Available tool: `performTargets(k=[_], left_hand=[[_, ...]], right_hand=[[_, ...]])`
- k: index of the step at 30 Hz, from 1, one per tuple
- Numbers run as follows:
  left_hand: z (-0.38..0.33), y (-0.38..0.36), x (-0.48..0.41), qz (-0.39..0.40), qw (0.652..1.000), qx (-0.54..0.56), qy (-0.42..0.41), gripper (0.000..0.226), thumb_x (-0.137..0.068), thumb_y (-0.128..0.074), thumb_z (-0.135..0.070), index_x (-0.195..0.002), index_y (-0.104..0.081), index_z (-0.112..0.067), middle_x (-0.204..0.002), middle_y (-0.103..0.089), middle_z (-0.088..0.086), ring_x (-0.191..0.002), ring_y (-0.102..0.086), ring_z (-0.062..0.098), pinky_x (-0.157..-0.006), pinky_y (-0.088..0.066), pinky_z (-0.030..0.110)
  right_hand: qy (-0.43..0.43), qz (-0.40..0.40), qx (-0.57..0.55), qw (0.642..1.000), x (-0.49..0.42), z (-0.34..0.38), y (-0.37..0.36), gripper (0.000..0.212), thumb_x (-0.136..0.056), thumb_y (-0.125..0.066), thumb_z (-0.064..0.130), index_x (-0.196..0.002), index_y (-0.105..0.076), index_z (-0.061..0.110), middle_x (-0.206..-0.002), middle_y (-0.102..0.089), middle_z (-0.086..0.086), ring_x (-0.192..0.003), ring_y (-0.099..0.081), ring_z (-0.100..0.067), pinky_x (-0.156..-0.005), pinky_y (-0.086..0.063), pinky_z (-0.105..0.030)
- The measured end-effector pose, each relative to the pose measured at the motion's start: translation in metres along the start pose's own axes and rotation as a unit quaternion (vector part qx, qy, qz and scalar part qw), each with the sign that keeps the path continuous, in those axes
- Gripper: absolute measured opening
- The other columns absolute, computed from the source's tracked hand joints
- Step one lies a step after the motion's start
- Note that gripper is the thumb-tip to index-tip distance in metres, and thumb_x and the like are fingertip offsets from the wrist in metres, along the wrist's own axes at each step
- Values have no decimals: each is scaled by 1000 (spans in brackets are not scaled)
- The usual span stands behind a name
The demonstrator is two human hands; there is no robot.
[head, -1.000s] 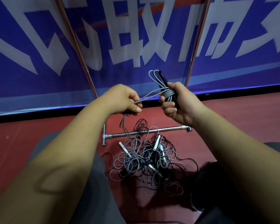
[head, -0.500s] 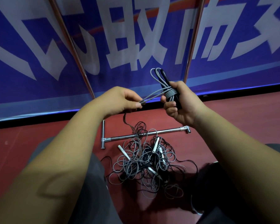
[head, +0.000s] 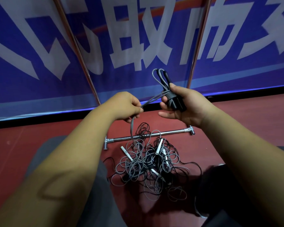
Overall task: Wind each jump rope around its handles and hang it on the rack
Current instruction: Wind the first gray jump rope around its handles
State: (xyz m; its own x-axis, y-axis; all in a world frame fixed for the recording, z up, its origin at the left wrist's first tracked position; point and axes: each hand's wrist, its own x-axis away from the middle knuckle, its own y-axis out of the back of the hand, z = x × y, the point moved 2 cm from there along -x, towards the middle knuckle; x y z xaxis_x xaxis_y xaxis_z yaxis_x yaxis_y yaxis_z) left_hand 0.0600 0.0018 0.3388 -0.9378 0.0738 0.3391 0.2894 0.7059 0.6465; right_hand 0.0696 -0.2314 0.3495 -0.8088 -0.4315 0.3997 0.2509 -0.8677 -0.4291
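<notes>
My right hand (head: pixel 185 105) grips a pair of black jump-rope handles (head: pixel 175 99) held together, with grey rope (head: pixel 166 94) coiled around them and loops sticking up above the fist. My left hand (head: pixel 123 107) pinches the loose grey end of that same rope, stretched taut between both hands; its tail hangs down toward the floor. Below lies a tangled pile of grey and black jump ropes (head: pixel 151 164) with several white handles. The chrome rack (head: pixel 147 136) shows its floor bar just behind the pile, and two slanted poles rise from it.
A blue banner (head: pixel 138 46) with large white characters fills the background behind the rack poles. The floor (head: pixel 15 145) is dark red. My knees in dark trousers frame the pile on both sides, and a dark shoe sits at lower right.
My left hand has shifted slightly left and down, pulling the rope end taut. My right hand's lower fingers have loosened beneath the handles. The camera has tilted a little.
</notes>
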Motion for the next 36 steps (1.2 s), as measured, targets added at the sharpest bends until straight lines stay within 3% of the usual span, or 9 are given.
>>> performTargets(k=[3,5,8,10,15,19,30,33,36], left_hand=[[0,-2,-1,-2,1000,13,-4,8,-100,-72,-11,-99,-79,-8,-92,-79,18,-73,-71,18,-80,-67,45],[-2,-3,0,5,1000,2,-20,11,-97,-71,-4,-99,-80,-11,-92,-79,18,-75,-73,18,-80,-67,41],[-3,-3,-2,16,998,-37,-38,20,-92,-77,-4,-95,-82,-23,-85,-80,6,-75,-74,12,-80,-65,32],[-2,-3,-4,13,997,-67,-38,18,-90,-81,-8,-94,-82,-25,-79,-80,-2,-74,-75,10,-79,-61,28],[-1,-4,-6,3,996,-87,-29,12,-91,-81,-12,-92,-80,-24,-78,-80,-5,-85,-78,17,-91,-63,40],[0,-2,-5,-3,995,-98,-29,11,-92,-81,-15,-89,-80,-25,-78,-79,-7,-85,-78,16,-91,-63,42],[6,-6,-10,-61,995,-81,-9,20,-102,-68,-36,-88,-76,-24,-80,-77,-1,-75,-78,29,-78,-66,48],[5,-4,-12,-68,997,-3,-22,19,-104,-64,-26,-92,-78,-22,-88,-79,6,-87,-78,32,-79,-66,49],[-4,0,-7,-40,995,20,-87,13,-99,-67,-6,-103,-78,-13,-97,-79,12,-80,-75,19,-73,-61,33]], right_hand=[[-12,-6,-20,1000,-1,0,1,18,-107,-56,34,-109,-57,17,-83,-58,-4,-66,-56,-16,-67,-62,-41],[-9,-22,-30,999,-3,0,3,16,-106,-53,35,-102,-52,20,-80,-52,-1,-57,-41,-11,-51,-50,-28],[0,-42,-32,999,-5,0,4,21,-103,-60,44,-98,-52,25,-75,-51,1,-53,-32,-9,-42,-36,-21],[5,-47,-18,999,-5,0,3,25,-100,-67,46,-99,-52,26,-73,-52,2,-51,-32,-8,-40,-36,-20],[3,-43,1,999,-3,-2,0,21,-102,-65,35,-99,-51,19,-72,-53,-1,-53,-44,-10,-41,-41,-20],[-4,-11,-40,999,-3,-2,-1,21,-105,-60,26,-97,-44,15,-73,-50,-5,-54,-38,-11,-40,-28,-19],[-45,115,-8,992,7,-4,-8,16,-108,-53,28,-100,-42,19,-76,-49,-3,-49,-30,-5,-36,-22,-15],[-99,193,31,976,12,-11,-9,16,-102,-56,30,-103,-49,16,-76,-52,-3,-46,-30,-3,-37,-19,-14],[-165,278,87,942,16,-23,-12,23,-102,-55,31,-111,-58,11,-74,-55,-1,-43,-32,0,-37,-17,-14]])
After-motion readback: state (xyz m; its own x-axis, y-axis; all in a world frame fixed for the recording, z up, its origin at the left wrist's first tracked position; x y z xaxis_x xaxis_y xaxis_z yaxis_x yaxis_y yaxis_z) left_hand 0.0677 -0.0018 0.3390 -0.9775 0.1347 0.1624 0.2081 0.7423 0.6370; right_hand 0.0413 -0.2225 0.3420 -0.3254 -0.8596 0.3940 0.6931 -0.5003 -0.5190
